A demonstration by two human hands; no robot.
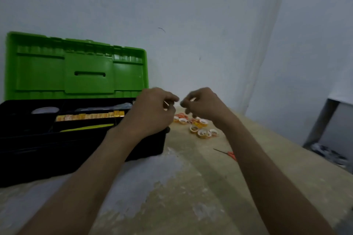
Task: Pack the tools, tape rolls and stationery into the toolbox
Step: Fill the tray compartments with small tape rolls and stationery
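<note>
- Paint-blotched wooden table (191, 187) fills the near ground, and both forearms reach over it.
- One orange-handled tool (231, 155) lies at 5 o'clock of the hands, partly hidden by the right forearm. Its type is too blurred to tell.
- Left hand (152, 112): the thumb and forefinger pinch one thin pale sliver (165, 103), too small to name.
- Right hand (204, 105): the fingers are curled, with their tips just beside the left's. I cannot tell whether they hold anything.
- Tape rolls (201, 132) lie loose at 5 o'clock under the hands. About eight show, and more may be hidden.
- One toolbox (76, 149) sits at 9 o'clock with its green lid (76, 66) propped up. Inside are one yellow-orange bar, one yellow-green strip and one pale round thing.
- Step, I judge: sort out the sliver, then carry it to the box.
- To do it well, keep the pinch firm, move left over the rim and release low inside. Then gather the rolls a few at a time, since they will likely roll if nudged.
- Pale wall (210, 25) stands behind.
</note>
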